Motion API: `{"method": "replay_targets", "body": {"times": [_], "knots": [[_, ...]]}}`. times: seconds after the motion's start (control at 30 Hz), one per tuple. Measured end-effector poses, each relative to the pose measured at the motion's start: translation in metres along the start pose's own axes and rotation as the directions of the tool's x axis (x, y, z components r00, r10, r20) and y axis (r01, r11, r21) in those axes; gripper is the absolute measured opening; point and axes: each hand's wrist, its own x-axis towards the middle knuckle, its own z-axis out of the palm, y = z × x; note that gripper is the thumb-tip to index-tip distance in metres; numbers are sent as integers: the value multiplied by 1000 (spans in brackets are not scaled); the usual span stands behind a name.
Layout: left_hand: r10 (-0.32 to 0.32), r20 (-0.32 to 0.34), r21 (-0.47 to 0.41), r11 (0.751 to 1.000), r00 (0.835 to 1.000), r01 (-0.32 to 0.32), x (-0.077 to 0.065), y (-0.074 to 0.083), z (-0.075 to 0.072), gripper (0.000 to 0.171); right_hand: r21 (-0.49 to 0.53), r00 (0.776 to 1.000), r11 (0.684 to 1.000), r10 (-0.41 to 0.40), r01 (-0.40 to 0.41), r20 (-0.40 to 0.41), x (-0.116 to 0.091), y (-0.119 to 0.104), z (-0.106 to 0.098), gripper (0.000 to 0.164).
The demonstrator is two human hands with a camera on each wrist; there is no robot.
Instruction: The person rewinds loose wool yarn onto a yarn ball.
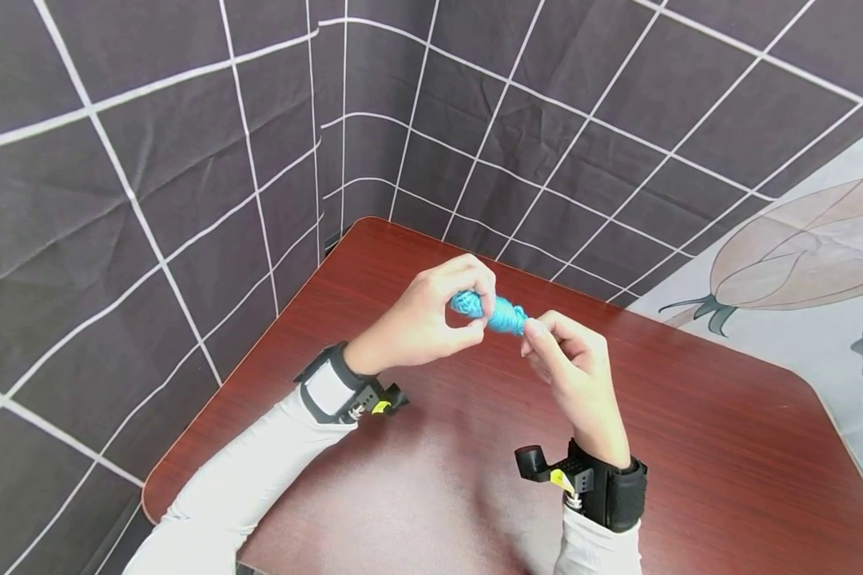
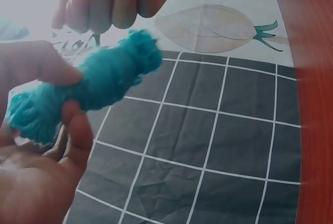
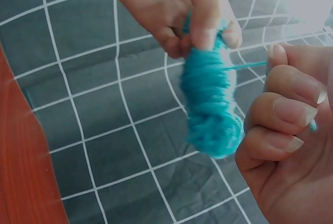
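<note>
A small skein of turquoise yarn [image 1: 507, 316], wound tightly round its middle with looped ends, is held above the table. My left hand [image 1: 431, 307] pinches it near one end between thumb and fingers, as the left wrist view shows on the yarn skein [image 2: 106, 75]. My right hand [image 1: 571, 359] is close to the other end. In the right wrist view a taut strand [image 3: 247, 66] runs from the skein to the right hand [image 3: 291, 114], which pinches it between thumb and curled fingers. A bit of yarn shows beneath those fingers.
Below the hands lies a reddish-brown wooden table [image 1: 690, 415] with rounded corners. Dark grey cloth with a white grid [image 1: 187, 160] hangs along its left and far sides. A pale cloth with a plant print [image 1: 798, 247] is at the right.
</note>
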Motion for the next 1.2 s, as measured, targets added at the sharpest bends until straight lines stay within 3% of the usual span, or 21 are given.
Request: {"method": "replay_targets", "body": {"times": [0.13, 0.27, 0.37, 0.43, 0.6, 0.77, 0.87, 1.03, 1.2], "knots": [[3, 129, -68, 998, 992, 6, -1, -1, -1, 14, -29, 999, 999, 22, -23, -33, -1, -3, -3, 15], [46, 268, -190, 982, 962, 6, -2, -2, -3, 13, -61, 998, 998, 19, -23, -53, -2, -4, -6, 13], [94, 319, -287, 958, 943, 2, -2, -2, -5, 12, -99, 998, 995, 15, -21, -69, -2, -3, -7, 14], [118, 318, -345, 939, 941, -1, -2, -1, -6, 13, -107, 997, 994, 23, -31, -79, -2, -3, -7, 14], [121, 228, -465, 886, 966, -1, -1, -2, -5, 14, -106, 994, 993, 35, -46, -99, -1, 0, -4, 14], [38, 82, -547, 837, 996, 14, -3, -11, 4, 17, -30, 997, 999, -27, 25, -67, 1, 5, -1, 15], [-10, -16, -537, 844, 1000, 0, -4, -19, 10, 18, 25, 998, 998, -48, 49, -47, 1, 8, 1, 16], [-52, -156, -490, 871, 986, -31, -4, -18, 14, 18, 17, 998, 999, -29, 30, -58, 0, 9, 2, 17], [-39, -248, -344, 938, 968, -50, -2, -2, 12, 16, -62, 991, 996, -76, 70, -107, 2, 8, 3, 11]]}}
